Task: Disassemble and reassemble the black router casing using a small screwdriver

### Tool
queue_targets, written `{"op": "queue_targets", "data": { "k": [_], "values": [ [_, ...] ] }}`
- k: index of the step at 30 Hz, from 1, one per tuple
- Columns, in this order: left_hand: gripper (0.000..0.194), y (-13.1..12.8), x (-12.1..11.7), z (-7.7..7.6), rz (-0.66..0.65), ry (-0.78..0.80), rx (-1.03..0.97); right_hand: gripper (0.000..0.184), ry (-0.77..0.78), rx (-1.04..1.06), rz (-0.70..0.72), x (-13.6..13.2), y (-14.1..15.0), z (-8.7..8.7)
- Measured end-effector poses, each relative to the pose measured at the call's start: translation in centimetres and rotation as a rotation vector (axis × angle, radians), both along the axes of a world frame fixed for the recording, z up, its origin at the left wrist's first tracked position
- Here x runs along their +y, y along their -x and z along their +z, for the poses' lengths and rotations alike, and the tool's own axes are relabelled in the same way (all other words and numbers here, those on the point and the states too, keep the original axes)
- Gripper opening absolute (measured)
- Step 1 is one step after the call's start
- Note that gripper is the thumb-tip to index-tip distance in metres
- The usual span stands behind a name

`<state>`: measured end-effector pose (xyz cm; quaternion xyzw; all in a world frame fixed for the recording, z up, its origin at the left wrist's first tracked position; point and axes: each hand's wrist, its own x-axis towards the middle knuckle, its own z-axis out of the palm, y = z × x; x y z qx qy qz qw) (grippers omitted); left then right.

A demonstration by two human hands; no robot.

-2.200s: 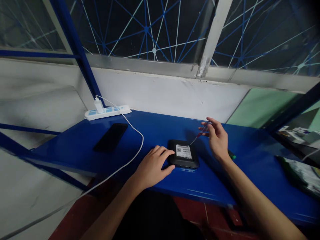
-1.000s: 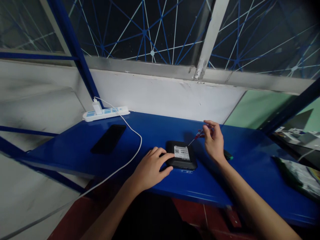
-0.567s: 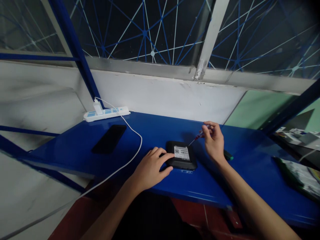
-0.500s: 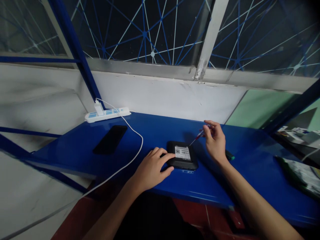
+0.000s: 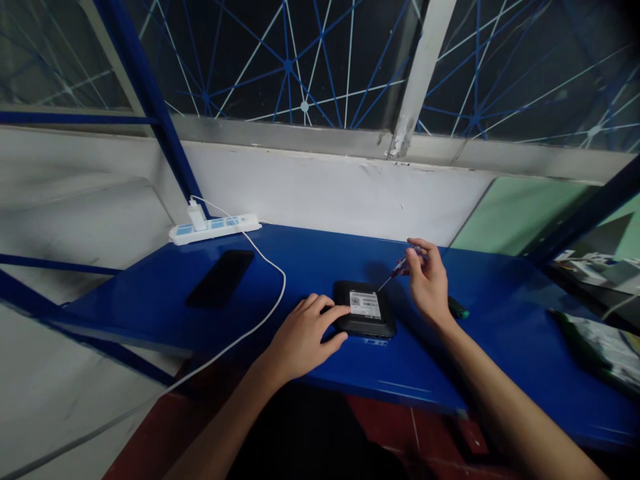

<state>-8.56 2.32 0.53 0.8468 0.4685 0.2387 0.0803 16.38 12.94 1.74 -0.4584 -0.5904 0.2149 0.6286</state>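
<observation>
A flat, black, square electronic device (image 5: pixel 367 328) with a white printed label lies on the blue table. My left hand (image 5: pixel 307 340) steadies it from the left, its index finger on the label's edge and its thumb by the front left corner. In my right hand (image 5: pixel 429 280) is a slim screwdriver (image 5: pixel 400 265) with a reddish, see-through handle, pinched between thumb and fingers. Its thin shaft slants down to the left, and the tip is at the device's far right part, by the label's corner. Whether the tip sits in a screw is too small to tell.
A black phone-like slab (image 5: pixel 220 279) lies to the left. Behind it is a white power strip (image 5: pixel 215 229) with a charger, whose white cable (image 5: pixel 265 320) crosses the table. A dark green-tipped object (image 5: pixel 457 308) lies beside my right wrist; a shiny bag (image 5: pixel 600 347) sits far right.
My right hand has shifted very slightly left with the screwdriver, whose tip remains by the label's corner. My left hand and the device look unmoved.
</observation>
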Motion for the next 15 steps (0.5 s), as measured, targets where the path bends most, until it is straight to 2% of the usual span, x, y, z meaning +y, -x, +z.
{"op": "queue_targets", "data": {
  "k": [8,15],
  "values": [
    [0.037,0.0,0.0,-0.1,-0.001,0.003,0.001,0.023,-0.044,0.013,-0.027,0.2,-0.3,0.2],
    [0.036,0.0,-0.1,0.0,-0.006,0.001,0.003,0.03,-0.004,0.078,0.042,-0.8,0.3,0.9]
  ]
}}
